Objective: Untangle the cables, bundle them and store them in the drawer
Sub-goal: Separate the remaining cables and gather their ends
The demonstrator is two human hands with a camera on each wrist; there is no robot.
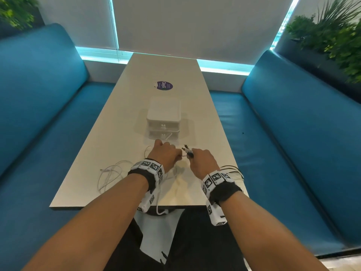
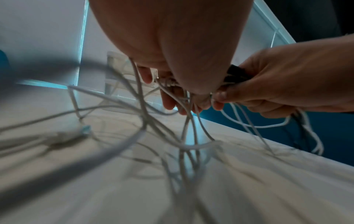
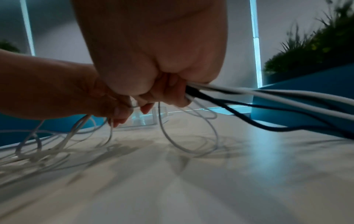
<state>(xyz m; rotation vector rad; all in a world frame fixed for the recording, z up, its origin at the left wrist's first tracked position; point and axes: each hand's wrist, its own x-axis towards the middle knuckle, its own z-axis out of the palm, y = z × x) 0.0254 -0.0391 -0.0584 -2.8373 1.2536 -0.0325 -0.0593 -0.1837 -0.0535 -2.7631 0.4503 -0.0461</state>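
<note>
Both hands meet just above the white table [image 1: 121, 122], in front of a small white two-drawer box [image 1: 163, 118]. My left hand [image 1: 166, 155] pinches thin white cables [image 2: 141, 121] whose loops trail down to the tabletop. My right hand [image 1: 201, 159] grips a bundle of white and black cables [image 3: 268, 97], with plug ends [image 1: 187, 150] sticking out above the fist. Loose white cable loops [image 1: 111, 175] lie on the table to the left. More strands [image 1: 232, 171] hang off the right table edge. A white cable [image 1: 169, 136] trails out of the lower drawer.
Blue benches [image 1: 48, 118] run along both sides of the table. A round purple sticker [image 1: 163, 86] sits beyond the drawer box. Green plants [image 1: 332, 38] stand behind the right bench. The near table edge [image 1: 117, 207] is just below my wrists.
</note>
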